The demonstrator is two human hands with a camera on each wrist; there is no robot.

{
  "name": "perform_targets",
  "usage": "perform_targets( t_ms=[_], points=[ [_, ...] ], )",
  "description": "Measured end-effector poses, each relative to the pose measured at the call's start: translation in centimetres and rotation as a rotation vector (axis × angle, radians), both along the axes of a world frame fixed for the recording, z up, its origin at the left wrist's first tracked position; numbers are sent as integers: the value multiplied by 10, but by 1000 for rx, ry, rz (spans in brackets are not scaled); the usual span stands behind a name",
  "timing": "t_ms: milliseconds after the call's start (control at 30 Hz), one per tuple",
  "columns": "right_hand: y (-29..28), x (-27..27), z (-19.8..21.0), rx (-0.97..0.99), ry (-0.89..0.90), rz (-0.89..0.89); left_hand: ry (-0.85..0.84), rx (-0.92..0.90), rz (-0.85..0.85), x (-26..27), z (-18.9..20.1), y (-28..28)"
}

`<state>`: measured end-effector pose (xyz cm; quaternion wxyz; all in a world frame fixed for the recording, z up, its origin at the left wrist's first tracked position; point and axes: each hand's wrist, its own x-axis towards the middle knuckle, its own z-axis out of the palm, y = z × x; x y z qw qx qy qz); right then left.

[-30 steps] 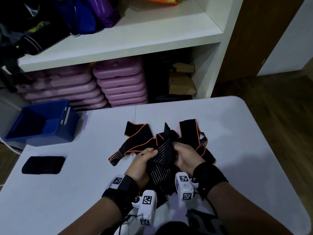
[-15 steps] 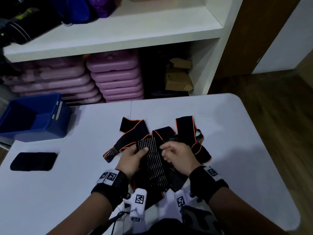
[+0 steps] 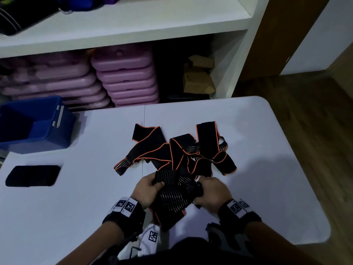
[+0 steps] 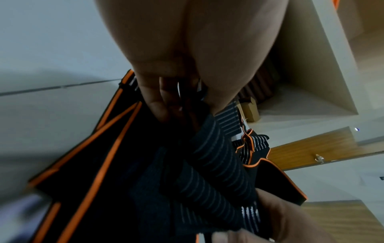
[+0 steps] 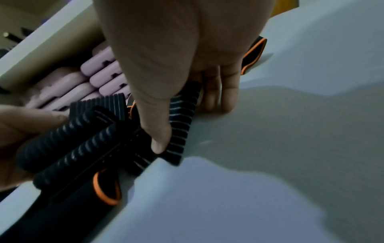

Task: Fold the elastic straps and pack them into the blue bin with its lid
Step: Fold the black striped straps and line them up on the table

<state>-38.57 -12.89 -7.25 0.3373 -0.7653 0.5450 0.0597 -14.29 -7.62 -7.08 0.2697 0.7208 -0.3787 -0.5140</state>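
A tangle of black elastic straps with orange edging [image 3: 177,152] lies mid-table. Nearer me, a ribbed striped strap section [image 3: 175,192] is bunched between both hands. My left hand [image 3: 148,190] pinches its left end, fingers curled round the fabric [image 4: 218,164]. My right hand [image 3: 212,194] grips its right end, thumb pressing on the striped band [image 5: 178,129]. The open blue bin [image 3: 38,123] stands at the far left table edge. A folded black strap [image 3: 32,175] lies flat in front of it.
A white shelf unit [image 3: 133,23] rises behind the table, with stacked purple cases [image 3: 126,81] and cardboard boxes [image 3: 198,79] below. The table's right edge [image 3: 298,169] drops to a wooden floor.
Both hands have drawn the striped strap section back toward me, away from the pile, and bunched it tighter. The camera view has shifted slightly.
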Motion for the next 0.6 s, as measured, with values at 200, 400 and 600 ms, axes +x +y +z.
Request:
perform_targets(
  t_ms=[200,400,600],
  points=[
    [-10,-7,51,55,-529,-212,13,-145,113,9,35,-4],
    [-19,12,115,160,-943,-405,68,-364,115,-1,100,-14],
    [-31,35,165,177,-1110,-404,172,-556,73,-14,159,-22]
  ],
)
